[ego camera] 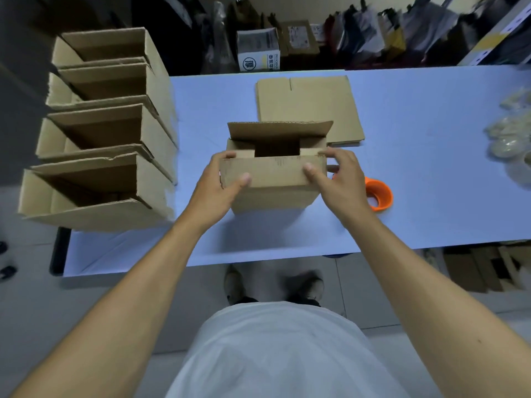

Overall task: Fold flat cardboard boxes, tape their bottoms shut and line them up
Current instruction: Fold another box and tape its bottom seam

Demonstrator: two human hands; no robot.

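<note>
Both hands, left hand point(219, 183) and right hand point(340, 179), clamp the box point(273, 182) ends, fingers point(245, 177) pinching the near flap down for taping. Tape roll point(378, 194) sits beside the right hand on the desk point(416, 173), within reach; finished boxes point(106, 130) lined up at left

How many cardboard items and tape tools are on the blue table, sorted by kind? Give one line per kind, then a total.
Open boxes lined up at the left: 4
Box being folded in both hands: 1
Flat cardboard stack: 1
Orange tape dispenser: 1
Total: 7
</note>
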